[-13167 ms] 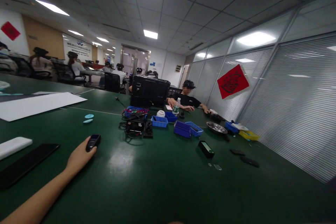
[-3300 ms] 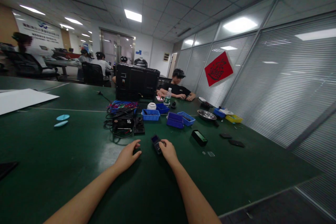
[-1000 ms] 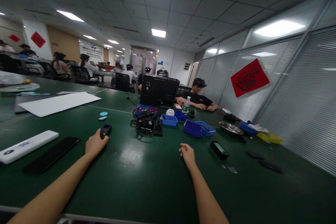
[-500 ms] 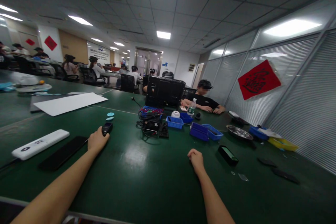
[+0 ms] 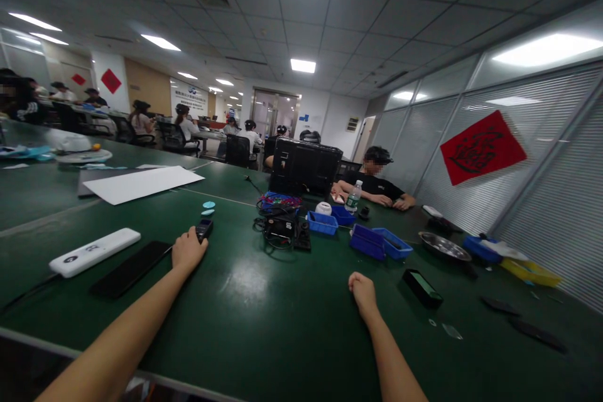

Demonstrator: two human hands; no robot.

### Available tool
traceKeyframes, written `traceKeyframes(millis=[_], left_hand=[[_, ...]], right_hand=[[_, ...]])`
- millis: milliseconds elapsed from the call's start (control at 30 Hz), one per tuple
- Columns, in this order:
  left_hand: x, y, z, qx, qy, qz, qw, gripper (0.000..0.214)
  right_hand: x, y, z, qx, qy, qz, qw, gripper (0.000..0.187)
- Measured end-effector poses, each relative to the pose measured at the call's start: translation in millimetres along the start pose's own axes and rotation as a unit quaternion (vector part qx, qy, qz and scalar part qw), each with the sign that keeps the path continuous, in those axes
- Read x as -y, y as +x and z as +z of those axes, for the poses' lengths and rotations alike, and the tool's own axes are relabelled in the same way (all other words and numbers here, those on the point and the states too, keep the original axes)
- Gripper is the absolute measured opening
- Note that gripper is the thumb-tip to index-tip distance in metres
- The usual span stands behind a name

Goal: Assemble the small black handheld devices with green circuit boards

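My left hand (image 5: 189,250) rests on the green table, its fingers wrapped round a small black device with a little screen (image 5: 204,230). Two light-blue round pieces (image 5: 208,208) lie just beyond that device. Beside the left wrist is a flat black slab (image 5: 132,269), and a long white power strip (image 5: 95,252) with a cord lies left of it. My right hand (image 5: 363,292) is curled into a loose fist on the tabletop, with nothing showing in it. To its right sits an open black box with a green inside (image 5: 423,287).
Black cables and an adapter (image 5: 279,229) lie mid-table before a black monitor (image 5: 306,166). Blue trays (image 5: 367,240), a bottle (image 5: 353,196) and a metal pan (image 5: 444,246) stand to the right. A person (image 5: 377,182) sits across the table. White board (image 5: 146,184) lies far left.
The view has turned slightly left, so everything appears shifted to the right. Both hands keep their places on the table and their grips look the same.
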State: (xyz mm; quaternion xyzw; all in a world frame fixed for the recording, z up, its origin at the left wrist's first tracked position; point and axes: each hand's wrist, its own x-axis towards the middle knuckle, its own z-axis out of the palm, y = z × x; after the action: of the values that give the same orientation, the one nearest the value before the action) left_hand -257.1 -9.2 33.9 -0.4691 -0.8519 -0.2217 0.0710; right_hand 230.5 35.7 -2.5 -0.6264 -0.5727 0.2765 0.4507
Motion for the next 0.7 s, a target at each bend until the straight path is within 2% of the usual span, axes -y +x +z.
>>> traceKeyframes(millis=[167, 300, 433, 533, 700], left_hand=[[-5, -8, 2.3, 0.006, -0.009, 0.010, 1.000, 0.056], [-24, -28, 6.8, 0.027, -0.037, 0.051, 0.998, 0.055], [-56, -57, 14.5, 0.064, -0.094, 0.147, 0.983, 0.051], [-84, -81, 19.0, 0.075, -0.127, 0.247, 0.958, 0.051], [-132, -115, 24.7, 0.118, -0.146, 0.309, 0.932, 0.057]], right_hand=[[-5, 4, 2, 0.015, -0.001, -0.018, 1.000, 0.014], [-7, 6, 4, 0.027, -0.009, -0.018, 0.999, 0.013], [-2, 3, 4, 0.034, -0.017, -0.018, 0.999, 0.014], [2, 0, 4, 0.037, -0.032, -0.016, 0.999, 0.015], [2, -1, 5, 0.036, -0.060, -0.008, 0.998, 0.018]])
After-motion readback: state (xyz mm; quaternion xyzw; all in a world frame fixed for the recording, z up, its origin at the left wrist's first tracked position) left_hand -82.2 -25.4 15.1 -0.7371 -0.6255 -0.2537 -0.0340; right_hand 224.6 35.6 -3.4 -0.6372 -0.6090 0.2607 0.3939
